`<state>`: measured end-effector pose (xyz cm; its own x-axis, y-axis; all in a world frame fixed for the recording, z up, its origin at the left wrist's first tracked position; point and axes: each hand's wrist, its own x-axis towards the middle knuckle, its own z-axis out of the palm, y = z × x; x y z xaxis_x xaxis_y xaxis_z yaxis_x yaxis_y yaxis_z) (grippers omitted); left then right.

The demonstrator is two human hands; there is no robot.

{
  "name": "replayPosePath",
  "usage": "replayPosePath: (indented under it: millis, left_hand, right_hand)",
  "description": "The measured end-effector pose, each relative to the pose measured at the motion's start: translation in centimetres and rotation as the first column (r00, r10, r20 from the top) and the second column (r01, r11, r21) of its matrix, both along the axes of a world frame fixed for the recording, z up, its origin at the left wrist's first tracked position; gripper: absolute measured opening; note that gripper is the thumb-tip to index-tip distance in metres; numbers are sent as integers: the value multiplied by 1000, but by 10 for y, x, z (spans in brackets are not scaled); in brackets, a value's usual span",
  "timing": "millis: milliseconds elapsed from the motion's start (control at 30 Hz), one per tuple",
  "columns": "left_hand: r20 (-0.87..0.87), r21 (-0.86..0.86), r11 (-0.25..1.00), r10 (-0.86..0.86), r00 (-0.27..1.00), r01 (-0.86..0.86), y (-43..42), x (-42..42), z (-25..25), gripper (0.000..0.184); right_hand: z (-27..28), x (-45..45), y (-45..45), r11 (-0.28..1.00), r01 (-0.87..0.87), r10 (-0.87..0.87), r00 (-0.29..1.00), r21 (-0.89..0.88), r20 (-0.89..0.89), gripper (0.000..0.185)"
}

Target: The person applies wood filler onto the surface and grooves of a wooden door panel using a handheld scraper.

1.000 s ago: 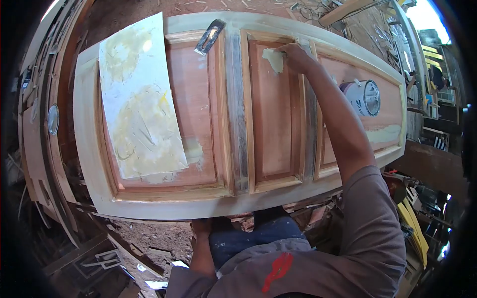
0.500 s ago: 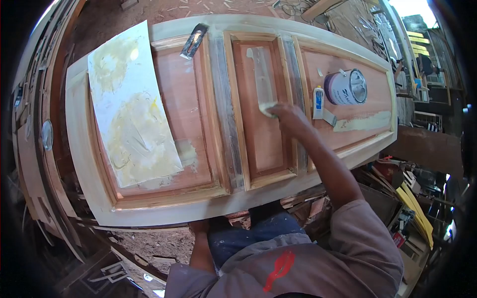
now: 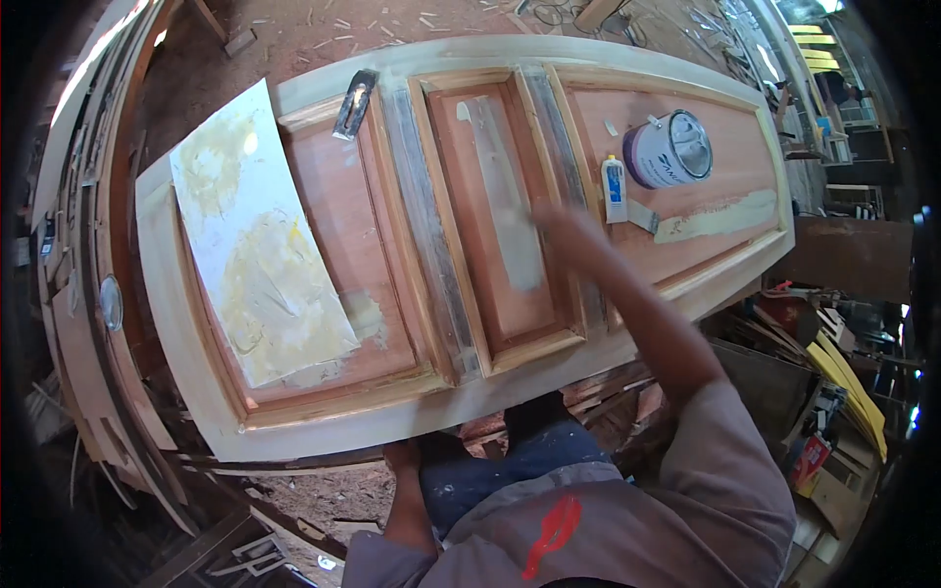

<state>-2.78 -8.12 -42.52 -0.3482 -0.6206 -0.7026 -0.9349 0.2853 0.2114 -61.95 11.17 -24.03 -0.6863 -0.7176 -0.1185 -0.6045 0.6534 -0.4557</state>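
A wooden door [image 3: 304, 441] with framed panels lies flat before me. My right hand [image 3: 564, 227], blurred by motion, is over the right side of the narrow middle panel [image 3: 461, 176]; whatever its fingers hold cannot be made out. Beside it a pale strip of filler [image 3: 505, 201] runs along that panel. My left hand [image 3: 400, 454] hangs low at the door's near edge, its fingers mostly hidden. A white sheet smeared with filler [image 3: 260, 245] covers part of the left panel, and a dark flat scraper [image 3: 356, 104] lies above that panel's upper edge.
On the right panel stand an open can [image 3: 669, 150] and a small tube [image 3: 614, 188], with a flat blade [image 3: 642, 217] and a broad filler patch [image 3: 720, 217]. Boards line the left side. Yellow strips [image 3: 848, 392] and scrap wood lie at the lower right.
The filler on the middle panel has gone from a small patch at the top to a long strip. My right hand moved down the panel, then slightly back up. The view has shifted.
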Motion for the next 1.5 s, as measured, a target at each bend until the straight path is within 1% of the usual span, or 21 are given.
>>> replayPosePath:
  millis: [33, 67, 100, 200, 233, 300, 400, 467, 533, 567, 667, 733, 833, 900, 967, 1100, 1200, 1233, 1333, 1400, 1500]
  left_hand:
    - [-112, -19, 996, 86, 990, -89, 3, 2, 10, 51]
    - [-228, -30, 984, 166, 959, -178, 8, 2, 19, 45]
    - [-343, -29, 964, 237, 909, -263, 9, 2, 26, 40]
    - [-376, 54, 848, 506, 776, -527, 9, 29, 19, 24]
    - [-440, -94, 886, 373, 817, -455, 8, 23, 35, 21]
    - [-493, -389, 870, 80, 866, -302, 13, -19, 102, 16]
    - [-619, -443, 878, -153, 770, -182, 5, -102, 168, 12]
    - [-657, -535, 840, -349, 668, -87, -15, -159, 176, 7]
    - [-731, -481, 875, -363, 578, -60, -37, -226, 179, 11]
    - [-760, -529, 848, -460, 459, -26, -51, -269, 182, 16]
    - [-741, -572, 819, -536, 405, 38, -79, -365, 164, 23]
    - [-658, -689, 724, -648, 384, 41, -99, -424, 152, 30]
    - [-672, -689, 725, -643, 368, 10, -121, -467, 128, 37]
    - [-643, -714, 700, -659, 391, 6, -132, -476, 113, 40]
    - [-622, -722, 691, -658, 424, 13, -131, -481, 115, 41]
    - [-618, -721, 693, -654, 437, 17, -128, -481, 115, 47]
    - [-624, -715, 699, -646, 440, 12, -129, -483, 119, 50]
    - [-623, -714, 700, -640, 449, 8, -129, -484, 118, 51]
    - [-610, -716, 698, -636, 472, 15, -132, -484, 112, 57]
    - [-594, -721, 692, -634, 496, 21, -131, -485, 114, 55]
    - [-574, -721, 692, -627, 527, 39, -131, -486, 117, 55]
  right_hand:
    - [-4, -42, -25, 997, -3, 4, 1000, 78, -13, 44]
    - [-18, -83, -46, 999, -47, 45, 985, -6, -167, 47]
    - [-20, -116, -68, 999, -1, 6, 990, 37, -138, 45]
    - [-21, -180, -125, 988, 39, -15, 987, 150, -157, 35]
    - [-21, -191, -137, 980, 64, -35, 987, 187, -155, 33]
    - [-16, -195, -151, 972, 88, -55, 987, 219, -153, 32]
    - [-3, -185, -158, 971, 73, -41, 989, 226, -141, 32]
    - [-2, -180, -156, 972, 43, -15, 993, 232, -119, 29]
    - [-5, -172, -148, 983, -29, 46, 994, 179, -95, 32]
    - [-6, -167, -142, 986, -57, 71, 994, 156, -88, 34]
    - [-6, -140, -123, 982, -50, 52, 999, 185, -10, 38]
    - [-15, -120, -106, 984, -89, 90, 996, 155, 0, 40]
    - [-22, -86, -82, 975, -152, 150, 988, 163, 26, 44]
    - [-1, -52, -71, 962, -122, 114, 992, 243, 48, 43]
    - [-8, -19, -49, 981, -119, 112, 992, 151, 51, 44]
    - [13, 53, -15, 970, -159, 139, 983, 183, 116, 45]
    - [21, 77, 1, 976, -188, 183, 982, 113, 54, 33]
    - [22, 67, 1, 983, -168, 157, 978, 76, 136, 38]
    - [20, 10, -30, 999, 33, -34, 998, -26, -49, 45]
    - [14, -44, -68, 996, -10, -23, 933, -91, -359, 49]
    - [-14, -101, -111, 987, -46, -36, 872, -155, -489, 49]
